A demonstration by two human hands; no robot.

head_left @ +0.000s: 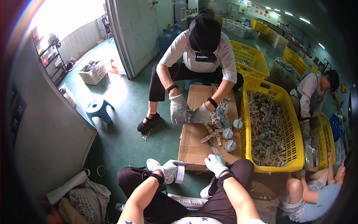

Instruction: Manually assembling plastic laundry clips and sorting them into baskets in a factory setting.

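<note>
My left hand (pixel 169 168), in a striped glove, is closed on a white tape roll (pixel 180 174) beside the near left corner of the cardboard-topped work surface (pixel 192 143). At the near edge of the cardboard, my gloved right hand (pixel 216 164) has its fingers closed at the lower end of a slim blue-grey piece (pixel 214 148); its kind is unclear. Small pale and blue plastic clips (pixel 220 115) lie heaped beyond it. Three clear round containers with spouts (pixel 230 145) stand along the right side. Opposite, a co-worker's gloved hands (pixel 190 112) meet over the cardboard.
A yellow crate (pixel 294 145) full of clips stands against the right side of the cardboard. Other people sit farther right. A blue stool (pixel 100 110) is on the floor at left, with sacks (pixel 87 198) and another tape roll (pixel 101 171) nearer me.
</note>
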